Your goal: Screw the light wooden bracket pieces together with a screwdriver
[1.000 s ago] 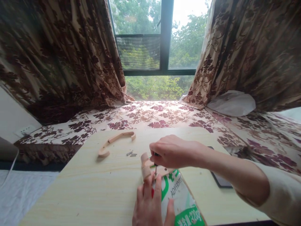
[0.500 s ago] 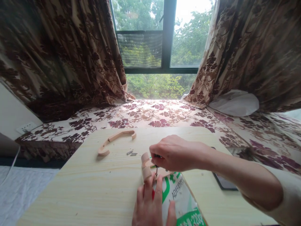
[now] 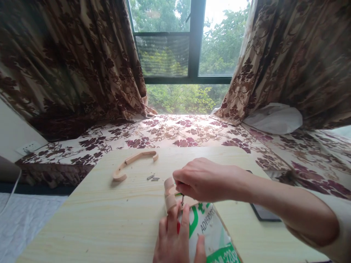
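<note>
My right hand [image 3: 196, 179] is closed round a small tool whose thin metal shaft [image 3: 182, 199] points down at a wooden piece [image 3: 170, 202] with curved ends; the tool's handle is hidden in the fist. Below it my left hand [image 3: 175, 233] lies with fingers spread, its fingertips against the wooden piece and on a white and green printed package [image 3: 211, 230]. A curved wooden piece [image 3: 131, 159] rests on the table to the upper left. Between the two wooden pieces lie a few small metal pins [image 3: 153, 178].
The pale wooden table [image 3: 90, 215] stands before a floral-covered ledge [image 3: 175, 131]. A dark-edged flat device [image 3: 264, 213] lies partly under my right forearm. A white translucent bag [image 3: 274, 118] sits on the ledge at the right.
My right hand has tilted slightly over the tool and hides more of it; my right forearm sits a little further right. My left hand has barely moved.
</note>
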Motion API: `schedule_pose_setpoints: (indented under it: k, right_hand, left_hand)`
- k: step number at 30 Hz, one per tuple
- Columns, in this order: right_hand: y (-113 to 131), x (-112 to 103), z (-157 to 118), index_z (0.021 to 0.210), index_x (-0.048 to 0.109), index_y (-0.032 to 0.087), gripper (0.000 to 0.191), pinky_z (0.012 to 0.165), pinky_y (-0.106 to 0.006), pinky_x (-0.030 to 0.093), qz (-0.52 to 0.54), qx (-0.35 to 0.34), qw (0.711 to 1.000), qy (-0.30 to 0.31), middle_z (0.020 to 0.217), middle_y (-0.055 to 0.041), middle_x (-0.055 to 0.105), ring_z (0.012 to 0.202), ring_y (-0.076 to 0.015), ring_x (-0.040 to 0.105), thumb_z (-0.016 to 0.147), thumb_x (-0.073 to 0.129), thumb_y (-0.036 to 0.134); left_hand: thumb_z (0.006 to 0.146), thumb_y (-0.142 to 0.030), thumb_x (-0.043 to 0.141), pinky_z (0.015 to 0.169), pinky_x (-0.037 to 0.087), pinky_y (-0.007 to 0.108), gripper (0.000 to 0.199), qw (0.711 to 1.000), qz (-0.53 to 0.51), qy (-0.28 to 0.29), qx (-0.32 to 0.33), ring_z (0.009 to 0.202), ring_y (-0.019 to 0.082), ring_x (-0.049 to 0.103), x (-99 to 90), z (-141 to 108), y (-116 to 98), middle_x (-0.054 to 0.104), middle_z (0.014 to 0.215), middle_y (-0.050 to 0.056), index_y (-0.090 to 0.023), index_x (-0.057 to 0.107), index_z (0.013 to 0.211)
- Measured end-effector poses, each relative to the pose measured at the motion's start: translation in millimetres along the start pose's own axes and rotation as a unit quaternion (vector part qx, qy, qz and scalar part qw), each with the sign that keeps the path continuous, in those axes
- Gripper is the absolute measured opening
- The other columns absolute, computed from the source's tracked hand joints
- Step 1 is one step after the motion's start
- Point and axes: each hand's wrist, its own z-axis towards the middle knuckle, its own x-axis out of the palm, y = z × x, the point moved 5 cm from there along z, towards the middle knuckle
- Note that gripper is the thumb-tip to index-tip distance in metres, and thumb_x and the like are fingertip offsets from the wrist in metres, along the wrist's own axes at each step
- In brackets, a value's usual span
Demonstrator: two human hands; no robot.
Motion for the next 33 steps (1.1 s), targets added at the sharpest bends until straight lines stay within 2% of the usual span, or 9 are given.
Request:
schedule_pose_setpoints:
  k: [3, 7, 12, 16, 20, 23, 27, 30, 33]
  right_hand:
    - [1.3, -3.1, 2.3, 0.077, 0.06, 0.016, 0.024, 0.046, -0.028, 0.019, -0.019, 0.02, 1.0, -0.008, 0.064, -0.0064, 0.065, 0.052, -0.0133, 0.051, 0.088, 0.041, 0.026]
    - [5.8, -10.2, 0.8, 0.087, 0.062, 0.017, 0.015, 0.047, -0.026, 0.023, 0.006, -0.018, 0.999, 0.029, 0.072, -0.0061, 0.068, 0.058, -0.0148, 0.055, 0.082, 0.049, 0.024]
    - [6.5, -11.2, -1.2, 0.086, 0.06, 0.015, 0.015, 0.05, -0.026, 0.026, 0.018, -0.046, 0.997, 0.051, 0.078, -0.0073, 0.068, 0.064, -0.0145, 0.056, 0.083, 0.046, 0.017]
    - [2.3, -5.9, 1.9, 0.087, 0.06, 0.014, 0.019, 0.05, -0.027, 0.024, 0.031, -0.013, 0.998, 0.044, 0.076, -0.0078, 0.068, 0.062, -0.0141, 0.055, 0.087, 0.042, 0.021]
    - [0.0, -8.2, 2.3, 0.087, 0.061, 0.014, 0.023, 0.048, -0.028, 0.022, 0.013, 0.018, 0.999, 0.029, 0.072, -0.0087, 0.067, 0.059, -0.015, 0.054, 0.088, 0.043, 0.026]
    - [4.0, -13.3, -0.4, 0.087, 0.062, 0.016, 0.019, 0.047, -0.026, 0.022, 0.01, -0.008, 0.999, 0.038, 0.071, -0.0068, 0.067, 0.059, -0.0153, 0.055, 0.085, 0.047, 0.027]
    - [11.0, -15.4, -3.6, 0.086, 0.063, 0.018, 0.017, 0.049, -0.026, 0.025, 0.021, -0.06, 0.997, 0.054, 0.074, -0.0054, 0.067, 0.062, -0.0144, 0.056, 0.083, 0.046, 0.02]
    - [9.5, -10.8, -2.8, 0.084, 0.062, 0.017, 0.019, 0.049, -0.026, 0.025, 0.021, -0.038, 0.998, 0.051, 0.072, -0.0056, 0.067, 0.06, -0.0139, 0.055, 0.084, 0.043, 0.019]
    - [6.4, -7.0, -0.6, 0.085, 0.062, 0.016, 0.021, 0.047, -0.027, 0.023, 0.015, -0.009, 1.0, 0.024, 0.07, -0.0058, 0.066, 0.056, -0.0139, 0.053, 0.085, 0.041, 0.022]
  left_hand:
    - [0.078, -0.029, 0.045, 0.084, 0.044, 0.04, 0.051, 0.997, -0.035, -0.01, -0.065, 0.109, 0.028, 0.05, -0.2, 0.5, -2.4, 0.049, 0.127, 0.018, -0.011, 0.044, 0.126]
    - [0.079, -0.029, 0.042, 0.084, 0.042, 0.042, 0.052, 0.993, -0.054, -0.017, -0.103, 0.106, 0.028, 0.049, 0.6, 0.3, -6.0, 0.048, 0.127, 0.014, -0.016, 0.041, 0.128]
    - [0.08, -0.03, 0.041, 0.083, 0.042, 0.042, 0.051, 0.992, -0.058, -0.015, -0.108, 0.103, 0.027, 0.05, 2.1, -0.1, -6.0, 0.048, 0.128, 0.014, -0.016, 0.041, 0.129]
    - [0.081, -0.031, 0.04, 0.084, 0.042, 0.041, 0.05, 0.993, -0.059, -0.014, -0.098, 0.108, 0.028, 0.05, 1.8, 0.0, -4.6, 0.049, 0.128, 0.014, -0.016, 0.042, 0.128]
    - [0.081, -0.035, 0.046, 0.081, 0.046, 0.036, 0.053, 0.999, -0.032, 0.003, -0.039, 0.109, 0.026, 0.051, -1.6, 1.5, -1.7, 0.05, 0.128, 0.014, -0.014, 0.043, 0.129]
    - [0.079, -0.037, 0.05, 0.076, 0.048, 0.033, 0.055, 1.0, -0.012, 0.014, -0.013, 0.105, 0.025, 0.053, -4.4, 2.3, 0.9, 0.051, 0.127, 0.015, -0.012, 0.045, 0.128]
    - [0.08, -0.035, 0.049, 0.077, 0.048, 0.036, 0.054, 0.999, -0.024, 0.0, -0.045, 0.105, 0.026, 0.051, -6.1, 2.4, -0.4, 0.05, 0.128, 0.014, -0.014, 0.044, 0.129]
    - [0.081, -0.032, 0.043, 0.082, 0.046, 0.04, 0.052, 0.994, -0.059, -0.004, -0.094, 0.106, 0.027, 0.05, -3.9, 2.1, -2.7, 0.049, 0.129, 0.014, -0.016, 0.041, 0.131]
    - [0.082, -0.031, 0.042, 0.084, 0.045, 0.041, 0.05, 0.991, -0.081, -0.004, -0.109, 0.106, 0.027, 0.049, -2.6, 1.9, -5.1, 0.048, 0.129, 0.013, -0.017, 0.04, 0.131]
